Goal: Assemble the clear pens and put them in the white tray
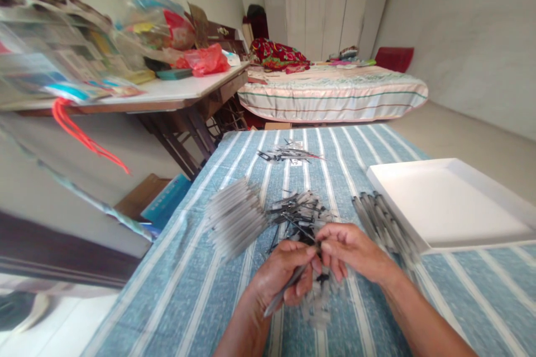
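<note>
My left hand [288, 268] is closed around a grey pen barrel [278, 301], which slants down toward my wrist. At the barrel's upper end, the fingertips of my right hand [352, 248] are pinched together, touching the left thumb. A small dark piece shows there, mostly hidden by the fingers. Just beyond my hands lies a loose heap of black and clear pen parts [301, 209]. To its left, many translucent grey barrels [237, 217] lie side by side. Several pens with dark ends [379, 217] lie in a bundle on the right. Small clear pieces [320, 307] lie below my hands.
A blue-and-white striped cloth [184, 268] covers the table. At right stands a shallow white box [456, 206]. Thin dark sticks [288, 153] lie at the far end. A cluttered side table [167, 95] is at left; a bed [335, 92] stands behind.
</note>
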Demonstrator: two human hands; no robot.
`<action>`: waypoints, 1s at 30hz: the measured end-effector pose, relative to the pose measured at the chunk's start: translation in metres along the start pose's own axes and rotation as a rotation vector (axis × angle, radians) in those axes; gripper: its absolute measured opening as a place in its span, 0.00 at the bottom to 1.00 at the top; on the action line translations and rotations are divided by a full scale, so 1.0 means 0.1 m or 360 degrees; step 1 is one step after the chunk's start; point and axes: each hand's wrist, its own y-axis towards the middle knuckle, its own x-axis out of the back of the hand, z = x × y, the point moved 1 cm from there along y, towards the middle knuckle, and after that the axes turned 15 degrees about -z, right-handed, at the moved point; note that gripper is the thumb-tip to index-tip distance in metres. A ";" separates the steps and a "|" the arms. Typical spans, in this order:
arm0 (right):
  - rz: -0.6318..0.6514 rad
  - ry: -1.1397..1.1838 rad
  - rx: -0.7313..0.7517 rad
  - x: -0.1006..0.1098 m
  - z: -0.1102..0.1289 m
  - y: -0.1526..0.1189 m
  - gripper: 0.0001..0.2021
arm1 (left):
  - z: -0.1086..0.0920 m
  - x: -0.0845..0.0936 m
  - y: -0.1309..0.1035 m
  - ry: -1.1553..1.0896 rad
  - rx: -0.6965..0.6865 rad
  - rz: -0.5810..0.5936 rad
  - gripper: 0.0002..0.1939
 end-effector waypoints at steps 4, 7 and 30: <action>-0.0046 -0.0067 0.0029 -0.02 0.00 0.01 0.20 | 0.00 -0.01 0.00 -0.0001 0.0003 -0.0005 0.17; 0.0026 0.0045 0.0020 0.00 0.01 0.01 0.17 | 0.00 -0.02 0.00 -0.0008 0.0009 -0.0031 0.16; 0.0236 0.0211 -0.0039 0.07 -0.05 0.01 0.14 | 0.04 -0.05 0.02 0.0007 0.0045 0.0027 0.17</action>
